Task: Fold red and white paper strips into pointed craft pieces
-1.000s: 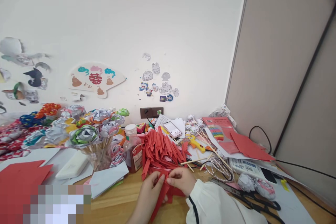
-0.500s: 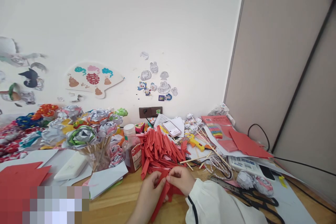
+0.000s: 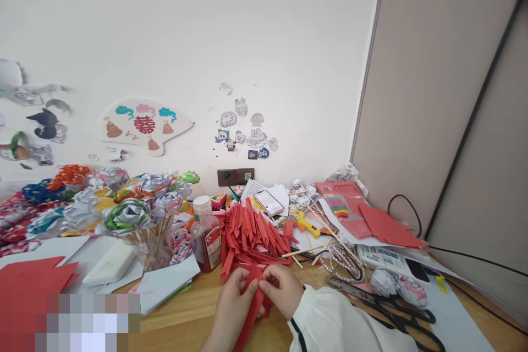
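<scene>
Between my two hands is a strip of red paper [image 3: 252, 316], its long end hanging down toward the table's front edge. My left hand [image 3: 234, 300] is closed on the strip from the left, thumb on top. From the right, my right hand [image 3: 282, 287] pinches the same paper close to the left thumb. More red paper shows under the right hand, partly hidden. Just beyond the fingers lies a heap of folded red paper strips [image 3: 253, 231]. A bottle of dark red liquid [image 3: 207, 239] stands to the left of the heap.
Paper flowers [image 3: 127, 214] crowd the left side, some on sticks in a clear cup. White paper [image 3: 169, 283] lies near my left arm. On the right are black-handled scissors [image 3: 406, 313], a bead string [image 3: 342, 264], a yellow glue gun [image 3: 306, 224] and red sheets [image 3: 388, 225]. A phone [image 3: 269, 202] rests behind the heap.
My right hand has turned slightly and its fingers have shifted a little on the red strip. The left hand keeps its hold. The whole view has moved slightly.
</scene>
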`<state>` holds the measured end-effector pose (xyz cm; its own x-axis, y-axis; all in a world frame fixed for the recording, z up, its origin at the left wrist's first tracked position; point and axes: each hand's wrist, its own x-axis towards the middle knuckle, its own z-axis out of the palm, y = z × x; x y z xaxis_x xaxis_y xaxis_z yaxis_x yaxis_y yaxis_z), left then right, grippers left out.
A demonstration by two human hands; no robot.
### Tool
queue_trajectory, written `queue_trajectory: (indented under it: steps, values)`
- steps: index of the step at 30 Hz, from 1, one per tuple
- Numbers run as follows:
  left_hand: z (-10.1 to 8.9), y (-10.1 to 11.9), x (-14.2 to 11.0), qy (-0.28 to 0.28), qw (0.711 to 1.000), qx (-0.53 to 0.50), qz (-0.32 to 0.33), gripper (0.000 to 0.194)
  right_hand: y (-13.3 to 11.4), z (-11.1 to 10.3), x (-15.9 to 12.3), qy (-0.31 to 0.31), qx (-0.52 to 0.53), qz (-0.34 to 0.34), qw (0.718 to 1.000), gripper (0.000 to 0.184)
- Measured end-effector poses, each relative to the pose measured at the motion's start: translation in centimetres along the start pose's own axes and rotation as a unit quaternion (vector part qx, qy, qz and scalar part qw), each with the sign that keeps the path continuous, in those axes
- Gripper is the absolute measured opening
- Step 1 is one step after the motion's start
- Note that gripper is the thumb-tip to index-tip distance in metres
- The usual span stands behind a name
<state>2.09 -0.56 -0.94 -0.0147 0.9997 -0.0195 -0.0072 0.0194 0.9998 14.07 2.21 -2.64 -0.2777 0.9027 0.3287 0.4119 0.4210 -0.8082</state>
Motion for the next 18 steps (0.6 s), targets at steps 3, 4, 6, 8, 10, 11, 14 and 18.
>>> queue_trajectory:
  steps: [3, 4, 6, 8, 10, 11, 14, 18]
  values:
    - [0.0, 0.1, 0.0, -0.006, 1.000, -0.013, -0.004, 0.020, -0.2, 0.0, -0.1, 0.016, 0.004, 0.013, 1.000, 0.005]
    - [0.0, 0.2, 0.0, -0.009, 1.000, -0.016, -0.004, 0.020, -0.3, -0.1, -0.1, 0.026, 0.003, 0.017, 1.000, 0.005]
    - [0.0, 0.2, -0.1, -0.015, 1.000, -0.020, -0.001, 0.020, -0.4, -0.1, -0.1, 0.035, 0.006, 0.021, 0.999, 0.009]
    - [0.1, 0.1, -0.1, -0.017, 1.000, -0.020, 0.001, 0.019, -0.4, -0.1, -0.1, 0.030, 0.016, 0.019, 0.999, 0.012]
    - [0.2, -0.1, -0.1, -0.019, 1.000, -0.020, -0.001, 0.020, -0.5, -0.1, 0.0, 0.022, 0.028, 0.014, 0.999, 0.014]
    - [0.2, -0.1, -0.2, -0.021, 1.000, -0.022, -0.003, 0.020, -0.5, -0.2, 0.1, 0.022, 0.032, 0.012, 0.999, 0.014]
    - [0.1, 0.0, -0.1, -0.006, 1.000, -0.022, 0.017, 0.024, -0.6, -0.4, 0.2, 0.019, 0.038, 0.001, 0.999, 0.013]
    - [-0.5, 0.2, 0.3, 0.037, 0.999, -0.017, 0.021, 0.034, -1.1, -1.0, 0.2, 0.008, 0.010, -0.029, 1.000, 0.011]
